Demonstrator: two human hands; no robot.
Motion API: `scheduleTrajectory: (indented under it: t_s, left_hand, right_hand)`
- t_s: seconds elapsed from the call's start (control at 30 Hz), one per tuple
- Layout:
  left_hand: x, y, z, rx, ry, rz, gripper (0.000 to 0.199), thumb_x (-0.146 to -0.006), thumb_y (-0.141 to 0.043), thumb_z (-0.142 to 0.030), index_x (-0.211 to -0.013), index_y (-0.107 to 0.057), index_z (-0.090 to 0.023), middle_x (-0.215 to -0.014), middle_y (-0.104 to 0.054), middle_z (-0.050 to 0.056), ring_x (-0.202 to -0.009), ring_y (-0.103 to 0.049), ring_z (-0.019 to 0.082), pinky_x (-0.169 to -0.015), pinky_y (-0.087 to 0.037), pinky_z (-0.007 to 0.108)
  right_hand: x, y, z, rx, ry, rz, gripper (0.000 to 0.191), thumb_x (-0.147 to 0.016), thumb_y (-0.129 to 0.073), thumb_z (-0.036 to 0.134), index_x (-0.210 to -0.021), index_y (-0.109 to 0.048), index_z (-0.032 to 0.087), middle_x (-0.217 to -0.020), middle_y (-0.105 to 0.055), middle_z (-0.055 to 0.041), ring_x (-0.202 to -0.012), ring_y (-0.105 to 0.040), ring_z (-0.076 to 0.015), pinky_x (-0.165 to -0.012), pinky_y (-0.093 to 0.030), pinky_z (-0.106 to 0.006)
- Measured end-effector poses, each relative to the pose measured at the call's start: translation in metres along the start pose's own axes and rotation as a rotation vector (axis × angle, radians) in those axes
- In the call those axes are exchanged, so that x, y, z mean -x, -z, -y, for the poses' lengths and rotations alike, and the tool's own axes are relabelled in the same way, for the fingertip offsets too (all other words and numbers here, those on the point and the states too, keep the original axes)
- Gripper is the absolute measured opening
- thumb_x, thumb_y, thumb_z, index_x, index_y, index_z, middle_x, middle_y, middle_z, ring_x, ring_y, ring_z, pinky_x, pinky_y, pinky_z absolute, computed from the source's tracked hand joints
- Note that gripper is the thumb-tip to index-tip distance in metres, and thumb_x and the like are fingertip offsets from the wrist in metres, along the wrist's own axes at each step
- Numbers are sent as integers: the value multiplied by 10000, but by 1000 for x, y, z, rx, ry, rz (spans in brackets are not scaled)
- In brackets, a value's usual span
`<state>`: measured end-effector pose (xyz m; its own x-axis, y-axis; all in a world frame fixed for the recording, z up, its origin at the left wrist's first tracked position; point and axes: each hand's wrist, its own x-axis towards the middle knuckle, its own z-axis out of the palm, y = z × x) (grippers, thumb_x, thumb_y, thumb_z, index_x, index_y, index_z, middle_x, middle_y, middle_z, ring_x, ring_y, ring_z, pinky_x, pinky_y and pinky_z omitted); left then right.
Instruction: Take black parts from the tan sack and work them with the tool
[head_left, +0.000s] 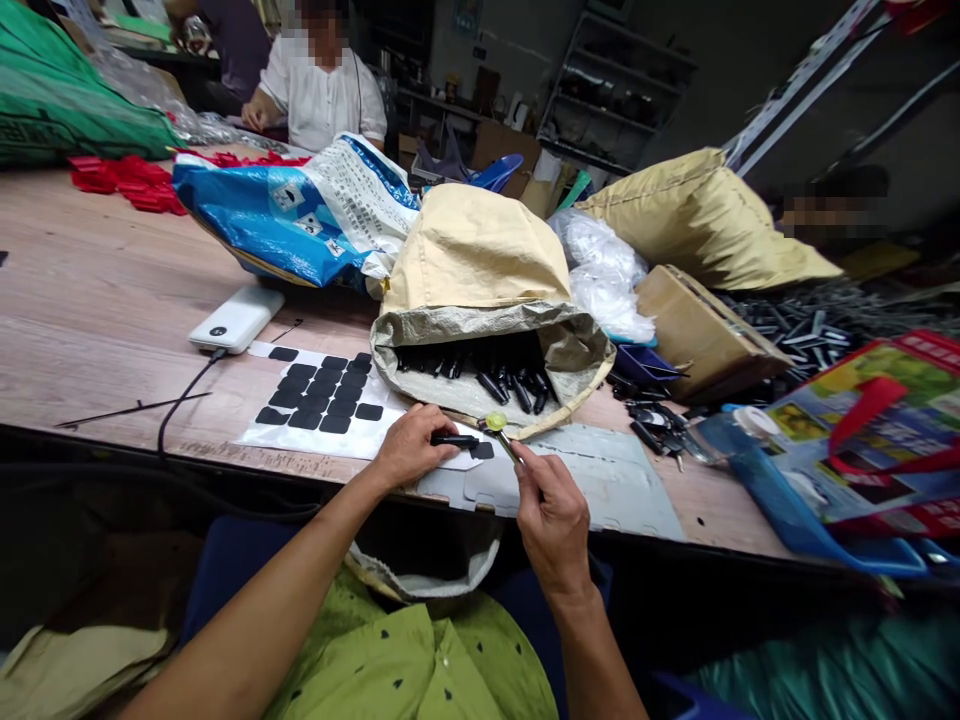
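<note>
A: What does the left hand [411, 445] have?
B: A slim black piece [453, 440], pinched in the fingers and pointing to three o'clock. Whether it touches the grey board [607, 490] below, I can't tell.
A: And the right hand [553, 505]?
B: Closed round the handle of a hammer-like tool [496, 422], its yellow head at two o'clock from the piece's tip.
A: What could go wrong?
B: An off-centre knock could skid the piece or catch a finger, the grip being so near.
A: Farther out?
B: At noon from the tool, an open sack [480, 255]; snagging its rim could spill its black contents [517, 385]. At ten from the left hand, a white sheet [259, 432] of black squares [321, 389], which a stray forearm might shift.
</note>
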<state>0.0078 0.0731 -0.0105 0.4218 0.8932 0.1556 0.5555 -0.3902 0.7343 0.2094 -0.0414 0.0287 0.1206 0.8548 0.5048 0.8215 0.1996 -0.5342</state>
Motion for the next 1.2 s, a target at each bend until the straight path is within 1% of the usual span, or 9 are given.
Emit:
scheduleTrajectory:
  t_s: [0.17, 0.3, 0.47, 0.63, 0.7, 0.8, 0.97, 1.07, 1.2]
  left_hand:
    - [-2, 0, -1, 7, 40, 11, 165, -762, -762, -278, -925, -759, -251, -937, -686, 4, -979, -582, 209, -831, -458, 309]
    - [-2, -1, 0, 9, 40, 3, 177, -755, -766, -269, -931, -761, -253, -931, -689, 1, -972, -586, 207, -830, -455, 307]
    - [-2, -2, 0, 3, 19, 8, 169, -766, -756, -255, -935, -759, -254, -933, -688, 1, -965, -582, 204, -844, -455, 311]
    - [-3, -2, 1, -12, 17, 6, 145, -769, -754, -262, -913, -757, -246, -920, -679, 9, -936, -577, 203, -817, -451, 310]
    - [-2, -2, 1, -8, 12, 6, 151, -767, -756, -264, -917, -759, -247, -912, -674, 8, -936, -572, 204, -812, -445, 310]
    - [-2, -1, 1, -2, 1, 11, 151, -803, -733, -298, -941, -760, -244, -920, -672, 12, -951, -564, 209, -825, -438, 318]
    - [-2, 3, 1, -1, -28, 40, 279, -979, -515, -382, -937, -743, -227, -938, -659, 22, -953, -545, 210, -851, -415, 335]
    - [-2, 4, 1, -26, -39, 51, 382, -1023, -422, -397, -848, -703, -205, -902, -631, 25, -912, -530, 200, -825, -399, 333]
    - [-2, 3, 2, -46, -52, 53, 434, -1045, -372, -401, -780, -647, -195, -870, -604, 21, -881, -513, 190, -807, -379, 329]
  right_hand:
    - [6, -5, -2, 15, -3, 8, 325, -1007, -486, 244, -1260, -687, 276, -949, -671, -54, -921, -638, -182, -839, -506, -290]
    - [10, -9, -4, 66, -25, 60, 328, -1008, -476, 235, -1247, -696, 280, -892, -659, -40, -868, -639, -170, -782, -502, -263]
    - [6, -10, 4, -5, 3, 30, 321, -1010, -479, 247, -1252, -689, 270, -927, -662, -52, -901, -640, -181, -832, -505, -285]
    - [7, -18, 7, 8, 21, 136, 325, -1013, -468, 229, -1245, -691, 271, -910, -662, -44, -878, -632, -168, -796, -498, -259]
    - [6, -19, 5, 23, 19, 134, 312, -1012, -477, 240, -1231, -697, 268, -926, -669, -45, -896, -634, -173, -808, -495, -261]
    - [-2, -17, -3, 51, 23, 62, 298, -1010, -493, 266, -1230, -695, 255, -969, -680, -55, -946, -628, -190, -862, -484, -288]
    - [-17, -22, -34, 222, 51, -15, 265, -985, -525, 238, -1162, -723, 237, -927, -675, -41, -914, -591, -198, -849, -453, -298]
    - [-18, -31, -51, 312, 52, -21, 258, -962, -545, 206, -1135, -734, 234, -902, -662, -38, -875, -557, -204, -829, -435, -306]
    - [-12, -39, -55, 342, 43, -28, 257, -958, -557, 216, -1151, -726, 239, -906, -649, -45, -864, -529, -208, -814, -418, -313]
